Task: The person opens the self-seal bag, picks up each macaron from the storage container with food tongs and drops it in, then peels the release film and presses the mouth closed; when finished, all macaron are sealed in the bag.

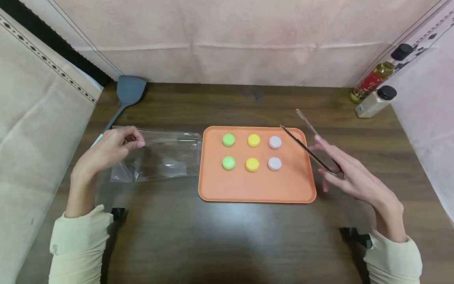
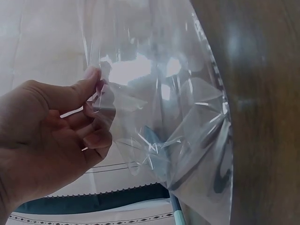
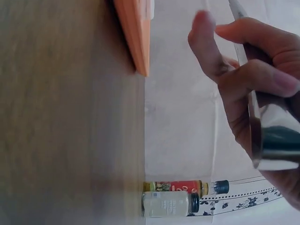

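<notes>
In the head view my left hand (image 1: 108, 152) pinches the edge of a clear plastic bag (image 1: 173, 152), which lies beside the tray. The left wrist view shows the crinkled film between thumb and fingers (image 2: 77, 93). My right hand (image 1: 361, 179) grips metal tongs (image 1: 304, 146), whose arms are spread and tips stand over the tray's far right corner with nothing between them. On the orange tray (image 1: 255, 191) sit several small round macarons in two rows: green (image 1: 228, 163), yellow (image 1: 252, 165) and whitish-lilac (image 1: 274, 163).
Behind my left hand a grey-blue spatula (image 1: 130, 90) lies on the wooden table (image 1: 227, 236). An oil bottle (image 1: 372, 81) with a red label and a black-capped jar (image 1: 374, 103) stand at the back right. Pale cloth (image 1: 227, 47) walls the back and sides.
</notes>
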Motion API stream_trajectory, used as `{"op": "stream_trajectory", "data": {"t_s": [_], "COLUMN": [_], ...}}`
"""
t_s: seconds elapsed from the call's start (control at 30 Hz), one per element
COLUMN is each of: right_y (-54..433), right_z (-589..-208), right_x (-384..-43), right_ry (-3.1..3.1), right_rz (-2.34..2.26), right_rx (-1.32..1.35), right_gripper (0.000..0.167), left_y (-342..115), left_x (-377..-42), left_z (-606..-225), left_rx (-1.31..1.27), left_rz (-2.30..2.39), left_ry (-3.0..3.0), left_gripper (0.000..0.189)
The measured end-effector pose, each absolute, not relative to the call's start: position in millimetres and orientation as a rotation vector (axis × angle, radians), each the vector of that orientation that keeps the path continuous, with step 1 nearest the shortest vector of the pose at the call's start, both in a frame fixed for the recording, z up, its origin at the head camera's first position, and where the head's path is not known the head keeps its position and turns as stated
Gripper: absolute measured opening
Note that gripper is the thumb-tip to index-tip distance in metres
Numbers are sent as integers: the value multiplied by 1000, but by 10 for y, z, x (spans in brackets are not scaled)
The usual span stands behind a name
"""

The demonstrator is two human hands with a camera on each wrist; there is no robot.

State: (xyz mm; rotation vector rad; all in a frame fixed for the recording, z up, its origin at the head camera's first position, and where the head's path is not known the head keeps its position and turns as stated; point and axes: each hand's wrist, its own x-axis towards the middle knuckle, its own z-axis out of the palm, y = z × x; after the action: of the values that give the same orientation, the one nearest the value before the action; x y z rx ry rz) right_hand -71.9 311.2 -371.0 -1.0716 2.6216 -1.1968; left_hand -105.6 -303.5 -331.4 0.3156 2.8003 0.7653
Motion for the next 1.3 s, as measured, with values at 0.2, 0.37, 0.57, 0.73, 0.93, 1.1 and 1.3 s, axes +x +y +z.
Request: {"op": "stream_trajectory", "data": {"t_s": [0.2,0.37,0.57,0.73,0.93,1.1,1.3], "right_y": [3085,3100,3117,3132,3159,3197,3211], "right_z": [-3699,-3744,-3782,-3802,-3874,-3934,-3983], "right_x": [-714,-718,-786,-815,-814,-832,-848], "right_ry": [2623,2697,2917,3065,3036,3011,2955], "right_rz": [-1215,-1036,-744,-530,-540,-556,-543], "right_rx": [-977,-812,-959,-1013,-969,-995,-1002], "right_gripper": [119,75,41,56,49,47,48], "left_y": [-3063,-3062,-3059,-3040,-3038,-3040,-3038], "left_x": [-1059,-1058,-1046,-1047,-1056,-1046,-1034], "left_z": [-3305,-3320,-3324,-3314,-3317,-3327,-3336], "left_rx": [304,294,299,310,333,336,325], "left_rz": [750,760,768,772,773,767,769], "left_ry": [2820,2817,2821,2819,2824,2838,2839], "left_gripper": [6,7,8,8,7,7,7]}}
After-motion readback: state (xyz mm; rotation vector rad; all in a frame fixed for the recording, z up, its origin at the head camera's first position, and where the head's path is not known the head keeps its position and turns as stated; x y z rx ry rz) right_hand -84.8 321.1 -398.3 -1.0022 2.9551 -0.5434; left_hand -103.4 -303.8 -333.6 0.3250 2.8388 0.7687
